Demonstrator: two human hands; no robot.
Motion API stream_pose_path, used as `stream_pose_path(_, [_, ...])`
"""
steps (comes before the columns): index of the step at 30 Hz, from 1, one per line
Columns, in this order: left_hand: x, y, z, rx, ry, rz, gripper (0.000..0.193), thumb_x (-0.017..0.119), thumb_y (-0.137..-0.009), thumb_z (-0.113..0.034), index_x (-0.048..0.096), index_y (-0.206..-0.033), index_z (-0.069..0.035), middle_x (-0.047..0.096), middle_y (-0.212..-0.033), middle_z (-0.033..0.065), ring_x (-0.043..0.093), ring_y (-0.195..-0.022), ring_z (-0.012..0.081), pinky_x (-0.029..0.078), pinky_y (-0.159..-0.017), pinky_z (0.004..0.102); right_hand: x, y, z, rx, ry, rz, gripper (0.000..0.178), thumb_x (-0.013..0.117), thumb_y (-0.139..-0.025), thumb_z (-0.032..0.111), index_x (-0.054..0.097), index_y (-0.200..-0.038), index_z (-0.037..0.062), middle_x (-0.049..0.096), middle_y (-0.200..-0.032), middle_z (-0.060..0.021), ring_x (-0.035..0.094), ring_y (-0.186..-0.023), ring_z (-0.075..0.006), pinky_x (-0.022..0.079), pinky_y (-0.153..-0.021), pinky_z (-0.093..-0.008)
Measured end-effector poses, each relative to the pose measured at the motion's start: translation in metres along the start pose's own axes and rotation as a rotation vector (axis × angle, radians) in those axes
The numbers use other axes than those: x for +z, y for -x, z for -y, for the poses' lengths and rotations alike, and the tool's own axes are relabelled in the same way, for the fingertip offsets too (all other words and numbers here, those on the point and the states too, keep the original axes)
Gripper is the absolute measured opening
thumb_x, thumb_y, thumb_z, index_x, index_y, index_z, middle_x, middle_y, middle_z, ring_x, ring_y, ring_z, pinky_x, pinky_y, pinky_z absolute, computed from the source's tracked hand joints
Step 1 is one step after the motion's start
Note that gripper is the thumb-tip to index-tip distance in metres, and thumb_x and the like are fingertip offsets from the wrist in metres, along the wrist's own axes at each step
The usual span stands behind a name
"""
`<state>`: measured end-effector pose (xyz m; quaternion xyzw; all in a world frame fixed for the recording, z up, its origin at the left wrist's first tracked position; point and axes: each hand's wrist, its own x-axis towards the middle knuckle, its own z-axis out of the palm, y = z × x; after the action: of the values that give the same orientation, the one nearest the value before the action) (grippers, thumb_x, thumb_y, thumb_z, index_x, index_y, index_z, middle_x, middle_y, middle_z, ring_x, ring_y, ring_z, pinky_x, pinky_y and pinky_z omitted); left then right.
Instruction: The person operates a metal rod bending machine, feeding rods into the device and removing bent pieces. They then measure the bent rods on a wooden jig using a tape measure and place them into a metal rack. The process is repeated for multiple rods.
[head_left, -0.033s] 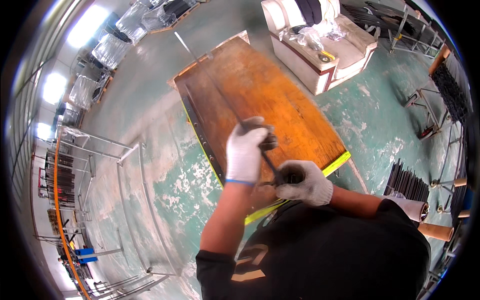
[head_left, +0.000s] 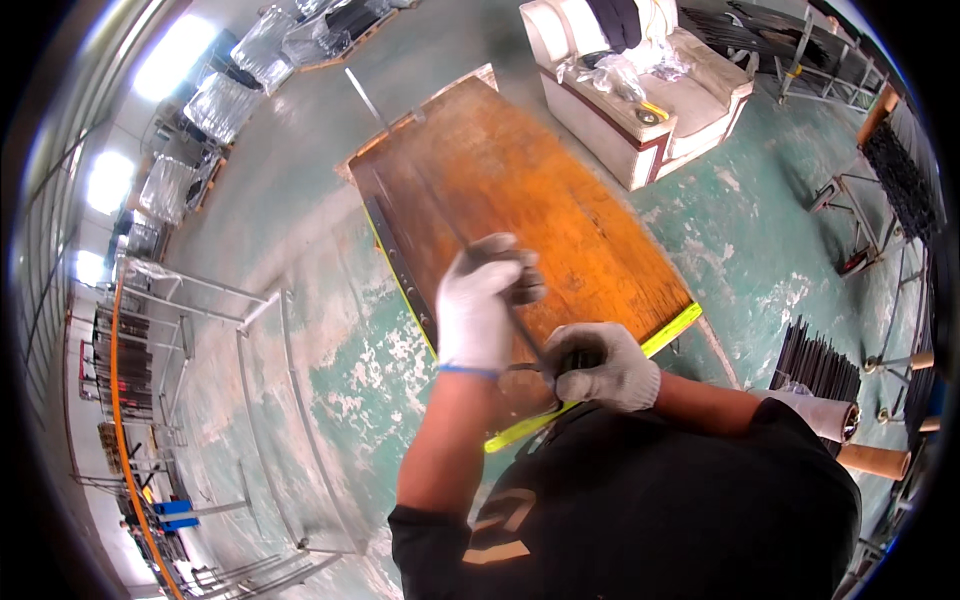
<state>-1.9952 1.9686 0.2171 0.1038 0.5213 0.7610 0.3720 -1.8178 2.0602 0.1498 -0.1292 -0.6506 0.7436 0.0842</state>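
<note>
A long thin dark rod slants from my body toward the far left, over a worn orange-brown wooden table. Its far stretch is blurred. My left hand, in a white glove with a blue cuff edge, is wrapped round the rod partway along. At the rod's near end, close to my belly, my right hand in a matching knitted glove is closed with curled fingers. Shadow inside that hand hides part of its grip. Both hands are above the table's near end.
Yellow-green tape edges the table's near side. A cream armchair with plastic wrap on it stands far right. Metal frames are on the floor at left. Bundled dark rods and rolls lie at right.
My left hand has shifted a little to the left, and the rod has swung slightly left with it. My right hand has moved only a little left.
</note>
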Motion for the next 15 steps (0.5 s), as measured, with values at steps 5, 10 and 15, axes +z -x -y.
stream_pose_path(5, [-0.024, 0.035, -0.072, 0.037, 0.552, 0.271, 0.042, 0.056, -0.086, 0.008, 0.068, -0.125, -0.003, 0.065, -0.104, 0.008, 0.055, -0.077, 0.0182, 0.049, -0.069, 0.0327, -0.032, -0.052, -0.15, 0.061, 0.865, -0.145, 0.048, 0.094, -0.09, 0.038, 0.077, -0.118, 0.0021, 0.078, -0.105, -0.0077, 0.073, -0.096, -0.0171, 0.059, -0.084, -0.0338])
stream_pose_path(10, [-0.06, 0.058, -0.064, 0.064, 0.737, 0.44, 0.041, 0.056, -0.087, 0.007, 0.068, -0.125, -0.002, 0.063, -0.1, 0.0084, 0.051, -0.072, 0.0164, 0.044, -0.061, 0.0318, -0.06, -0.065, -0.23, 0.745, -0.036, 0.069, 0.058, 0.099, -0.083, 0.036, 0.078, -0.123, 0.0009, 0.079, -0.099, -0.0075, 0.072, -0.083, -0.0165, 0.059, -0.073, -0.0337])
stream_pose_path(15, [-0.096, 0.074, -0.033, 0.103, 0.112, -0.051, 0.031, 0.06, -0.094, -0.003, 0.069, -0.124, 0.002, 0.071, -0.094, 0.0122, 0.063, -0.073, 0.0199, 0.051, -0.064, 0.0334, -0.109, -0.057, -0.236, 0.563, 0.157, -0.049, 0.034, 0.09, -0.079, 0.017, 0.084, -0.109, 0.0031, 0.08, -0.091, -0.007, 0.072, -0.079, -0.0155, 0.059, -0.072, -0.0326])
